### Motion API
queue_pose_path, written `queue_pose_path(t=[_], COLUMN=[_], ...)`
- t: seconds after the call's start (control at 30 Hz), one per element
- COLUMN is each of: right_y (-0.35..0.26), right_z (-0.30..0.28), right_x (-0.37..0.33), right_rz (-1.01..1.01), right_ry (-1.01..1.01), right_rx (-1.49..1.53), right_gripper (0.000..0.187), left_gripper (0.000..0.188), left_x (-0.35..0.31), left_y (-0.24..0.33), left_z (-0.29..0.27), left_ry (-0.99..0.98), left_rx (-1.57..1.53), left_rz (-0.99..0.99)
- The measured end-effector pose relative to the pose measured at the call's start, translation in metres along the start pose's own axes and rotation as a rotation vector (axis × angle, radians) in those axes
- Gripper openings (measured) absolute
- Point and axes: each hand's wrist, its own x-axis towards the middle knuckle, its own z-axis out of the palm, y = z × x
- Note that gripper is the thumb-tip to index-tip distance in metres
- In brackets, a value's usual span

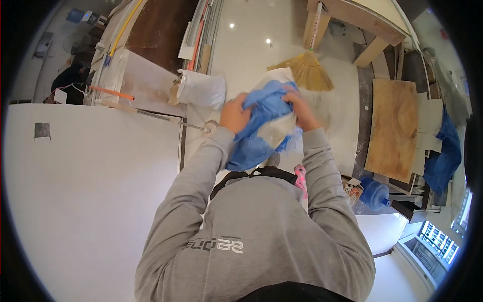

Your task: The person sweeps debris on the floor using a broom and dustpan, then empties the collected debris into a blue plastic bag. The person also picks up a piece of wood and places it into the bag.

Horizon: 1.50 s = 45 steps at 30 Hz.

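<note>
A crumpled blue-and-white bag (261,118), soft like a woven or plastic sack, hangs in front of my body above the floor. My left hand (235,115) is closed on its left edge, with the fingertips partly hidden by the folds. On the upper right side, my right hand (303,109) grips the same bag; motion smears it a little. The bag's lower end droops toward the left, near my shoe. Just beyond my right hand, a straw broom (307,73) lies with its bristles fanned out on the floor.
To the left stands a large white panel (95,191), with a thin rod (166,117) by its corner. A white sack (201,89) sits beyond my left hand. On the right are a wooden board (392,128), a blue water jug (374,194) and a wooden table (359,20).
</note>
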Motion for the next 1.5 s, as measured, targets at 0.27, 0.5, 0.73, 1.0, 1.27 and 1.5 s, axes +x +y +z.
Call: queue_pose_path(t=[0.27,0.5,0.73,1.0,1.27,1.5], right_y=[-0.008,0.014,-0.031,-0.076,0.037,-0.009], right_z=[0.048,-0.062,-0.057,-0.004,-0.005,-0.106], right_x=[-0.070,-0.026,-0.019,-0.011,-0.054,-0.018], right_rz=[-0.521,0.171,0.189,-0.223,-0.240,-0.208], right_ry=[0.407,0.326,0.084,0.324,0.375,0.498], right_rx=[-0.941,0.327,0.341,-0.573,-0.907,-0.538], right_gripper=[0.073,0.054,0.058,0.061,0.094,0.057], left_gripper=[0.024,0.029,0.073,0.036,0.022,0.047], left_x=[0.028,0.035,0.002,0.028,0.027,0.036], left_y=[-0.006,-0.112,-0.039,-0.014,-0.007,-0.036], left_z=[0.016,-0.064,-0.052,-0.005,0.008,-0.054], left_ry=[0.359,-0.024,0.363,0.211,0.330,0.027], left_rx=[-0.859,-0.767,0.421,-0.212,-0.565,0.189], left_rz=[-0.233,-0.211,0.541,-0.107,-0.171,0.106])
